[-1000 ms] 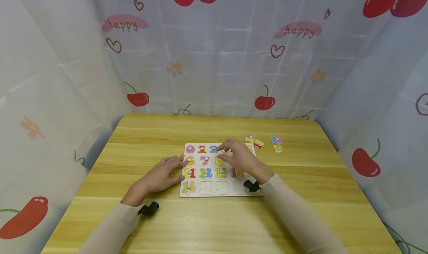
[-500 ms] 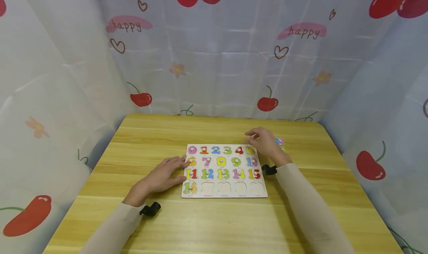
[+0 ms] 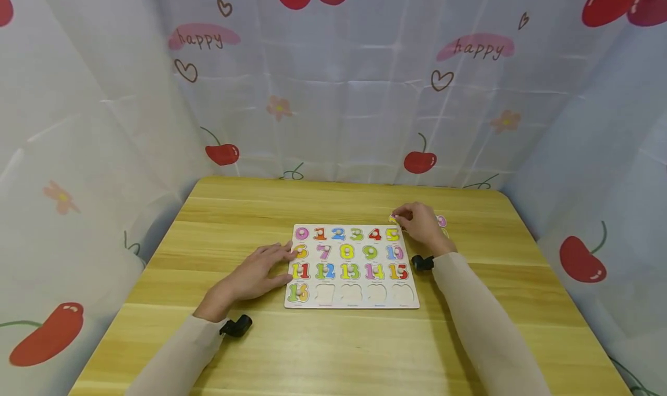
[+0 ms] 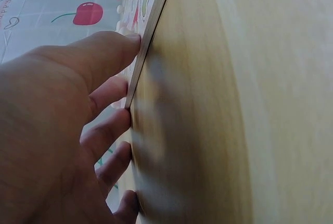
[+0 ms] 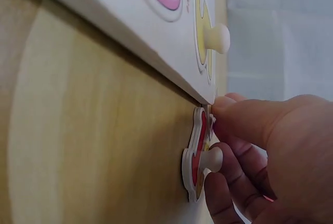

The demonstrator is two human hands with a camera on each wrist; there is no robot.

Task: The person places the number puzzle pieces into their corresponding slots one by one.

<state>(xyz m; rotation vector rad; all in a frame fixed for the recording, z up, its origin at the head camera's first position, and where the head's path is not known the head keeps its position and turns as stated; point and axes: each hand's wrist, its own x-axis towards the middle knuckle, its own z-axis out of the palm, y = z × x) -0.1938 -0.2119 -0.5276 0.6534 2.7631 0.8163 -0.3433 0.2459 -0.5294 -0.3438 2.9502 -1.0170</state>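
Observation:
A white peg puzzle board (image 3: 339,299) with knobbed number pieces lies on the table. My left hand (image 3: 257,272) rests at its left side, fingers spread; in the left wrist view, the thumb (image 4: 112,52) touches the board's edge. Beyond the board's upper right corner, my right hand (image 3: 423,228) pinches a yellow-and-purple number piece (image 3: 392,217) between thumb and fingers. Its knob is hidden by the fingers. In the right wrist view, a red-and-yellow number piece (image 5: 197,148) with a pale knob lies on the table just under that hand.
Bottom-row recesses (image 3: 351,293) hold no pieces, apart from the 16 (image 3: 299,293) at the left. A pink-ended number piece (image 3: 442,221) shows partly behind the right hand. A printed curtain (image 3: 354,112) surrounds the wooden table (image 3: 333,349).
My right hand has moved from above the board to the loose pieces at its upper right, and its fingers have closed on one. The left hand stays at the board's side.

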